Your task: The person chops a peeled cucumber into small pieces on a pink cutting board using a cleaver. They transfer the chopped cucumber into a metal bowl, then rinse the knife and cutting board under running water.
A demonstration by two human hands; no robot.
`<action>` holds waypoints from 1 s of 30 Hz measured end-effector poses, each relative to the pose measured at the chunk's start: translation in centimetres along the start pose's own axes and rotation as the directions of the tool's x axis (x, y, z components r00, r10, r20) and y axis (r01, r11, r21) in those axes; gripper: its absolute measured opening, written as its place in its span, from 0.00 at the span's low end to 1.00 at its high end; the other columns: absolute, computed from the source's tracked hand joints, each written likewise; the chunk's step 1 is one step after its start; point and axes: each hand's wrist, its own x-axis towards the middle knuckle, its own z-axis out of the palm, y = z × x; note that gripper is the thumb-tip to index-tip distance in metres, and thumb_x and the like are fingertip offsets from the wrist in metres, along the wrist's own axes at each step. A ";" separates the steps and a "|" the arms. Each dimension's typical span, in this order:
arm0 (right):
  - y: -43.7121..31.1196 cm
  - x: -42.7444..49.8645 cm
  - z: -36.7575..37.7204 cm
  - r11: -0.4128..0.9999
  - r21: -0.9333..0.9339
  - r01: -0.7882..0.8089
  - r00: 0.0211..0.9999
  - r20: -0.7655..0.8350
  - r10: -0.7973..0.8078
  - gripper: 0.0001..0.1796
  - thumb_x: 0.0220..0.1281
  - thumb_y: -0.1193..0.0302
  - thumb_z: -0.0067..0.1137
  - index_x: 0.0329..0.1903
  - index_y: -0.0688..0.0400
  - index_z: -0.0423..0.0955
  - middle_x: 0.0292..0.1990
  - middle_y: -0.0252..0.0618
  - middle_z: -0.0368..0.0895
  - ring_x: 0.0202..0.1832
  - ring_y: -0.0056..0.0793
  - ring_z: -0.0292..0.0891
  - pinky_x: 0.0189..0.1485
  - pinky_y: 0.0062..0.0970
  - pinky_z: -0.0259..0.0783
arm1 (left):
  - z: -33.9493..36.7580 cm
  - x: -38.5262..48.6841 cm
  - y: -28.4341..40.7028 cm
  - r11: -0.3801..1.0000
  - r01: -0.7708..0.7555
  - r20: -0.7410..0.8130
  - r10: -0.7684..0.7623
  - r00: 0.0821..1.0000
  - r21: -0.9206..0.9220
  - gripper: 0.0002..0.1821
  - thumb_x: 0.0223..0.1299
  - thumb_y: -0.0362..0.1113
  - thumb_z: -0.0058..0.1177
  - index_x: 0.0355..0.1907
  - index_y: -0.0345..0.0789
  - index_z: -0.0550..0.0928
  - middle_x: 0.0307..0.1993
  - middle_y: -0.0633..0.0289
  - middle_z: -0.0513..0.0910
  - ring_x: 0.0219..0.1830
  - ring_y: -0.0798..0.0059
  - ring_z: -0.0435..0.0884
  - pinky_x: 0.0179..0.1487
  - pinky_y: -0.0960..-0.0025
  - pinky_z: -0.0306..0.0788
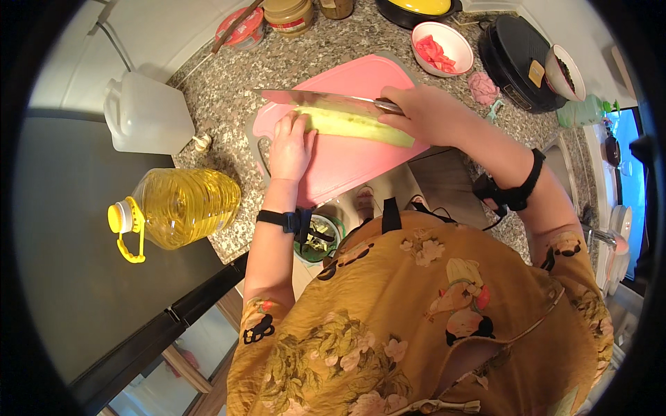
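A long, peeled, pale green vegetable [348,124], perhaps a cucumber or gourd, lies across a pink cutting board [343,161] with a grey rim. My left hand [291,143] holds its left end down, fingertips on top. In my right hand [424,112] is the handle of a wide-bladed kitchen knife [322,97]. The blade points left, along the vegetable's far side, its tip past the board's far left edge. Whether the blade touches the vegetable I cannot tell. Part of the vegetable's right end is hidden under my right hand.
Left of the board stand a large oil bottle [187,205], a white plastic jug [148,114] and a garlic bulb [202,142]. A bowl of red pieces [458,41] and a black electric appliance [515,62] are at the far right. Below the counter is a scrap bin [341,236].
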 end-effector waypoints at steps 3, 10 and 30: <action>-0.9 0.8 -0.7 0.997 -0.072 0.014 0.999 0.041 -0.011 0.18 0.70 0.56 0.55 0.52 0.57 0.75 0.39 0.52 0.85 0.43 0.51 0.83 0.44 0.46 0.77 | 0.3 0.5 -0.3 1.000 0.002 0.022 -0.002 1.000 0.006 0.19 0.60 0.35 0.62 0.53 0.35 0.80 0.56 0.52 0.78 0.58 0.52 0.75 0.60 0.57 0.74; -0.4 3.4 -1.4 0.991 -0.124 0.056 0.988 0.153 -0.037 0.21 0.69 0.56 0.56 0.54 0.59 0.77 0.42 0.52 0.86 0.45 0.51 0.83 0.47 0.44 0.77 | 1.5 0.6 -1.0 1.000 0.008 0.019 -0.008 1.000 0.000 0.20 0.59 0.34 0.62 0.54 0.35 0.80 0.55 0.53 0.78 0.57 0.52 0.76 0.60 0.57 0.74; 3.0 -2.3 0.4 0.993 -0.032 -0.118 0.978 0.167 0.122 0.19 0.69 0.59 0.55 0.52 0.60 0.73 0.41 0.54 0.84 0.46 0.55 0.81 0.48 0.50 0.74 | 1.9 0.8 -0.9 0.999 0.050 -0.007 -0.050 0.999 0.007 0.17 0.56 0.35 0.65 0.50 0.38 0.82 0.52 0.61 0.80 0.55 0.57 0.77 0.57 0.60 0.76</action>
